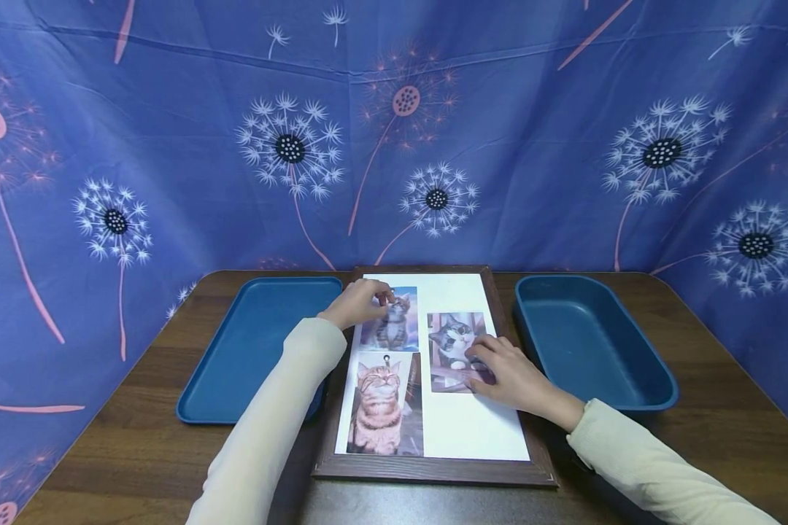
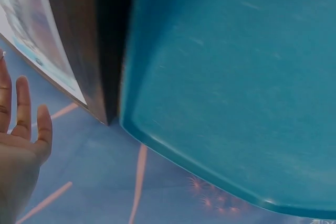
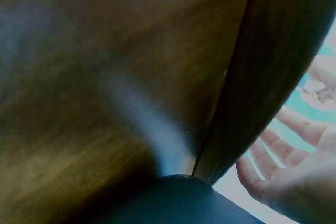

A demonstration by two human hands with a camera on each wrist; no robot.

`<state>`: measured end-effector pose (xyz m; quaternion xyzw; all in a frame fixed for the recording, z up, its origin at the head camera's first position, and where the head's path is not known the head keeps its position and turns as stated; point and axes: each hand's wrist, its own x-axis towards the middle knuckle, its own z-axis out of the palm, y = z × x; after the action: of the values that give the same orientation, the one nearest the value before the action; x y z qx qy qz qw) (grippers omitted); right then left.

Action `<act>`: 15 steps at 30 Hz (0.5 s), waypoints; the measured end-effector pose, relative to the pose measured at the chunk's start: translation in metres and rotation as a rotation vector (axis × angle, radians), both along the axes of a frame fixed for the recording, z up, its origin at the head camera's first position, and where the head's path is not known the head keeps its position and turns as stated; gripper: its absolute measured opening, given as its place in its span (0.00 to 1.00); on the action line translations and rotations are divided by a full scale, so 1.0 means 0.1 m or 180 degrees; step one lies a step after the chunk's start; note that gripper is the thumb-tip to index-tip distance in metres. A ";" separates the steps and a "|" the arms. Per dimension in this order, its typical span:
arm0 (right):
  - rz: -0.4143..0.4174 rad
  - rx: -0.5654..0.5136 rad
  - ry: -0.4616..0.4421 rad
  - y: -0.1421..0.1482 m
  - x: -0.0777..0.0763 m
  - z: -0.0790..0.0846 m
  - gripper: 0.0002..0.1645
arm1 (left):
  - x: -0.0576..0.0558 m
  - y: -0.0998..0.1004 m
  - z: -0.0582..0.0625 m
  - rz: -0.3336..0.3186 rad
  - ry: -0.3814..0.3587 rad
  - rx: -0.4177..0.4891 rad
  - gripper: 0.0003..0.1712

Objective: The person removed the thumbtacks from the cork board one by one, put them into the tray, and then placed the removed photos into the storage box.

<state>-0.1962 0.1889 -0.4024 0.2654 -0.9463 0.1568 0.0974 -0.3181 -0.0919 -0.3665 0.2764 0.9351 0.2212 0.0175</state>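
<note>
My left hand [image 1: 362, 302] is over the upper part of a photo of a grey kitten [image 1: 397, 328], thumb and forefinger drawn together at its top edge. A tiny light piece, perhaps a pin, shows at a fingertip in the left wrist view; its kind is unclear. Lower right, my right hand [image 1: 508, 372] rests with bent, spread fingers on a photo of a grey and white cat [image 1: 449, 339]. Below the kitten photo lies a photo of an orange cat [image 1: 377, 408], with a small round pin [image 1: 386, 359] at its top. All three lie on a white board [image 1: 476, 430].
A dark wooden frame [image 1: 433, 470] borders the board. To its left stands a flat blue tray [image 1: 256, 343]; at the right is a deeper blue bin [image 1: 591, 343]. Brown table [image 1: 125, 445] carries everything, and a blue dandelion-print cloth [image 1: 532, 146] hangs behind.
</note>
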 end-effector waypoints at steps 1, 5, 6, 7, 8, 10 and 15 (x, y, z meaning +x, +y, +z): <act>-0.0009 0.0002 -0.0011 0.00 0.00 0.00 0.25 | 0.00 -0.02 0.00 0.0008 -0.0007 0.0015 0.12; -0.0027 0.0005 -0.0030 -0.01 0.00 0.00 0.25 | 0.01 -0.14 0.00 0.0046 -0.0011 0.0071 0.12; -0.0030 0.0003 -0.0034 -0.01 0.00 0.00 0.25 | 0.01 -0.17 0.00 0.0055 0.0004 0.0080 0.11; -0.0035 0.0000 -0.0035 -0.01 -0.01 0.00 0.25 | 0.00 -0.20 0.00 0.0057 0.0025 0.0093 0.11; -0.0036 0.0000 -0.0037 -0.01 -0.01 -0.01 0.25 | 0.00 -0.23 -0.01 0.0070 0.0038 0.0102 0.11; -0.0035 -0.0001 -0.0039 -0.01 -0.01 -0.01 0.25 | 0.00 -0.29 -0.02 0.0102 0.0072 0.0122 0.10; -0.0031 -0.0004 -0.0029 -0.01 0.00 0.00 0.25 | 0.00 -0.44 -0.03 0.0201 0.0112 0.0159 0.09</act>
<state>-0.1967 0.1883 -0.4029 0.2601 -0.9479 0.1581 0.0940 -0.3179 -0.1357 -0.3699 0.2509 0.9377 0.2400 -0.0128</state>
